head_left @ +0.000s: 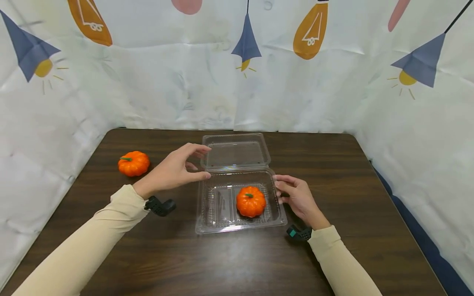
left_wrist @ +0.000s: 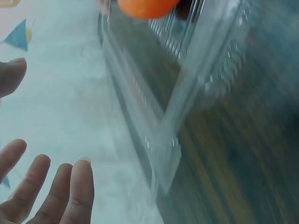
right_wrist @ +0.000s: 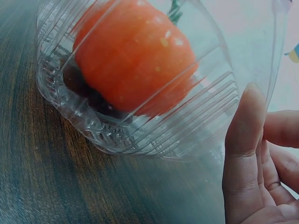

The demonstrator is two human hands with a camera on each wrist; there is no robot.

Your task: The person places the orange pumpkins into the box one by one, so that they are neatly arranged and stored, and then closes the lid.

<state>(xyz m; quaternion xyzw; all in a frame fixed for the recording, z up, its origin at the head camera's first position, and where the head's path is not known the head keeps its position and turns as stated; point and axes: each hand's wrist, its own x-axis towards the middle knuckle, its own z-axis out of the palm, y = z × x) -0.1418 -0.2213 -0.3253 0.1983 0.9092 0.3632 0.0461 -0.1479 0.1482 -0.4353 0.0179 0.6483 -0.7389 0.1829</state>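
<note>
A clear plastic clamshell container [head_left: 222, 224] lies unfolded on the table, its lid [head_left: 237, 151] laid back on the far side. Inside the base sits a small orange pumpkin [head_left: 251, 201] with a green stem, seen close through the clear wall in the right wrist view [right_wrist: 135, 56]. My right hand [head_left: 298, 197] pinches the container's right rim between thumb and fingers. By the left side, near the hinge, my left hand [head_left: 181, 166] hovers with thumb and fingers spread apart. The left wrist view shows those fingers [left_wrist: 80, 191] holding nothing.
A second small orange pumpkin [head_left: 134, 163] rests on the dark wooden table [head_left: 166, 255], at the far left beyond the left forearm. White printed cloth [head_left: 155, 86] hangs around the back and sides of the table. Each wrist wears a dark strap.
</note>
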